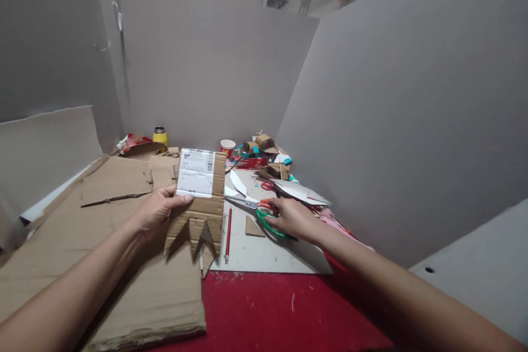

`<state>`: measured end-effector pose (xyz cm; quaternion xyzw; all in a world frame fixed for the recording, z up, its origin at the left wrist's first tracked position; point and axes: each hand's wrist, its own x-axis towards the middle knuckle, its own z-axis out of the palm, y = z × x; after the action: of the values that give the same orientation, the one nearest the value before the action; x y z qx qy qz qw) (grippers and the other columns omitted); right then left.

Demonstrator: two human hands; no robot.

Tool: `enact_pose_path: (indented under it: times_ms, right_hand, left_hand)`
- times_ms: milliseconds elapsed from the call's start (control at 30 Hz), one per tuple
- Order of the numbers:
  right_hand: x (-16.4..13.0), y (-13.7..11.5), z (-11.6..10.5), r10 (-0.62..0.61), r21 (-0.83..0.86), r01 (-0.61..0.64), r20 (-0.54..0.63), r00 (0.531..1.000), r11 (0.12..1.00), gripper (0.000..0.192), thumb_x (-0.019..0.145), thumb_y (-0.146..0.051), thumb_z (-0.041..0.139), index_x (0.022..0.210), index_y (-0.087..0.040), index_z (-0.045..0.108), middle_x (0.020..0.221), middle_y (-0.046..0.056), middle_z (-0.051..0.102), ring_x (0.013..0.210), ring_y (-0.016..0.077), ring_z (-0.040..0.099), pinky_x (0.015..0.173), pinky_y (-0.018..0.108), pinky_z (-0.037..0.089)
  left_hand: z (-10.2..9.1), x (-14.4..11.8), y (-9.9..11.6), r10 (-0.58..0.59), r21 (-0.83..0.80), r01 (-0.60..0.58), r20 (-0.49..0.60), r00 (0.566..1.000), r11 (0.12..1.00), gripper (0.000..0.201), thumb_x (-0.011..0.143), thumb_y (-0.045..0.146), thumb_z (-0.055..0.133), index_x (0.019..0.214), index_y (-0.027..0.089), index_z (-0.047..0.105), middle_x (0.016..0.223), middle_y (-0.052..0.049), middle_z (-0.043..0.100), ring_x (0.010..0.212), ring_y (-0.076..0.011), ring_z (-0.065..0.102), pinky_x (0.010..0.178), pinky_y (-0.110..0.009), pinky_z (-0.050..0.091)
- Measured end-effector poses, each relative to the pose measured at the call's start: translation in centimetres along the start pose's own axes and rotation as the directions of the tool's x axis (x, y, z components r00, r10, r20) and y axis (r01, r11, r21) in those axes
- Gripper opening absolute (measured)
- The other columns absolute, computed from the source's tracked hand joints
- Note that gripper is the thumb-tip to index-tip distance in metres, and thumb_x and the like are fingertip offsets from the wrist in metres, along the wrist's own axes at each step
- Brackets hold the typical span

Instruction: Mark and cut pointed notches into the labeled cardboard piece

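My left hand (159,210) is closed on the left edge of a piece of cardboard (208,208), thumb on its front. The piece is held upright; a white shipping label (194,173) covers its upper part, and pointed notches are cut into its lower edge. My right hand (291,216) is closed on a pair of scissors (270,220) with green and orange handles. Their blades point left toward the cardboard's right side; whether the tips touch it I cannot tell. Beneath the scissors, a small cardboard scrap (254,226) and a red pencil (228,235) lie on a white board (284,256).
Large cardboard sheets (157,308) cover the left side of the red table (264,313). At the back stand a yellow jar (160,136) and a paper cup (227,147). Red-handled scissors (267,185) lie among craft scraps at right. Grey partitions (206,66) enclose the table.
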<state>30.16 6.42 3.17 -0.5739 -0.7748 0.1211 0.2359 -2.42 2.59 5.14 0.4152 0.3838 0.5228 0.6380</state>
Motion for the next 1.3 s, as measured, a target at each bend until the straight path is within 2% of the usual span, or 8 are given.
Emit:
enact_pose_path:
  times_ms: [267, 467, 700, 900, 967, 1100, 1167, 1300]
  right_hand:
    - [-0.5, -2.0, -1.2, -0.019, 0.246, 0.033, -0.060, 0.998, 0.969, 0.017, 0.078, -0.038, 0.064, 0.079, -0.021, 0.068, 0.085, 0.009, 0.070, 0.078, 0.0253, 0.062, 0.070, 0.035, 0.043]
    - [-0.6, -4.9, 0.8, -0.042, 0.638, -0.077, 0.169, 0.985, 0.766, 0.043, 0.082, -0.060, 0.060, 0.074, -0.019, 0.065, 0.071, 0.006, 0.070, 0.054, 0.0157, 0.062, 0.050, 0.029, 0.048]
    - [0.3, -6.9, 3.3, -0.177, 0.787, -0.251, 0.412, 0.894, 0.564, 0.053, 0.068, -0.067, 0.072, 0.075, -0.015, 0.064, 0.057, -0.002, 0.063, 0.042, 0.0084, 0.055, 0.043, 0.022, 0.051]
    - [0.6, -6.6, 2.3, -0.269, 0.729, -0.333, 0.574, 0.773, 0.599, 0.048, 0.066, -0.059, 0.077, 0.072, -0.012, 0.067, 0.055, 0.002, 0.066, 0.036, 0.0091, 0.054, 0.036, 0.022, 0.046]
    - [1.2, -5.7, 1.6, -0.210, 0.733, -0.307, 0.520, 0.828, 0.607, 0.045, 0.075, -0.058, 0.070, 0.069, -0.014, 0.063, 0.053, 0.001, 0.065, 0.036, 0.0085, 0.054, 0.037, 0.020, 0.045]
    - [2.9, -2.5, -0.3, -0.001, 0.741, -0.198, 0.259, 0.966, 0.642, 0.022, 0.087, -0.038, 0.060, 0.082, -0.017, 0.060, 0.056, -0.004, 0.061, 0.040, 0.0064, 0.054, 0.040, 0.017, 0.043]
    - [3.4, -0.9, -1.1, 0.072, 0.708, -0.168, 0.164, 0.984, 0.686, 0.012, 0.088, -0.027, 0.057, 0.095, -0.018, 0.061, 0.061, -0.003, 0.063, 0.044, 0.0085, 0.058, 0.043, 0.019, 0.047]
    - [3.1, 1.3, -1.4, 0.112, 0.617, -0.121, 0.054, 0.992, 0.778, 0.024, 0.087, -0.013, 0.051, 0.108, -0.018, 0.061, 0.076, 0.003, 0.068, 0.062, 0.0130, 0.067, 0.057, 0.024, 0.055]
  left_hand:
    - [0.8, -0.2, -0.9, -0.064, 0.006, 0.063, 0.053, 0.997, 0.998, 0.039, 0.064, 0.024, 0.088, 0.100, 0.016, 0.077, 0.097, -0.012, 0.080, 0.081, -0.0243, 0.075, 0.074, -0.031, 0.058]
    - [1.3, -0.6, -1.9, -0.114, 0.029, 0.111, 0.132, 0.985, 0.993, 0.042, 0.069, 0.026, 0.085, 0.108, 0.016, 0.075, 0.104, -0.013, 0.078, 0.088, -0.0256, 0.075, 0.085, -0.035, 0.056]
    - [1.7, -0.8, -2.8, -0.187, 0.058, 0.179, 0.228, 0.955, 0.982, 0.042, 0.072, 0.030, 0.083, 0.109, 0.012, 0.075, 0.103, -0.016, 0.078, 0.084, -0.0271, 0.074, 0.083, -0.037, 0.055]
    - [1.4, -0.2, -2.6, -0.163, 0.048, 0.156, 0.207, 0.965, 0.987, 0.038, 0.075, 0.030, 0.081, 0.107, 0.012, 0.075, 0.102, -0.015, 0.078, 0.080, -0.0240, 0.074, 0.078, -0.033, 0.055]
    - [1.2, -0.1, -2.5, -0.154, 0.048, 0.147, 0.199, 0.968, 0.988, 0.038, 0.074, 0.029, 0.081, 0.109, 0.013, 0.075, 0.102, -0.014, 0.078, 0.082, -0.0245, 0.073, 0.078, -0.033, 0.055]
    - [0.8, 0.2, -2.3, -0.144, 0.062, 0.136, 0.158, 0.977, 0.989, 0.033, 0.076, 0.029, 0.080, 0.106, 0.016, 0.075, 0.098, -0.011, 0.079, 0.078, -0.0228, 0.073, 0.075, -0.031, 0.055]
    - [0.5, 0.4, -2.3, -0.151, 0.078, 0.141, 0.136, 0.979, 0.987, 0.032, 0.076, 0.030, 0.080, 0.104, 0.016, 0.076, 0.096, -0.010, 0.080, 0.077, -0.0225, 0.073, 0.073, -0.030, 0.055]
    - [0.2, 0.7, -2.4, -0.220, 0.165, 0.204, 0.085, 0.972, 0.965, 0.035, 0.073, 0.034, 0.083, 0.101, 0.016, 0.076, 0.093, -0.011, 0.080, 0.075, -0.0215, 0.073, 0.070, -0.028, 0.055]
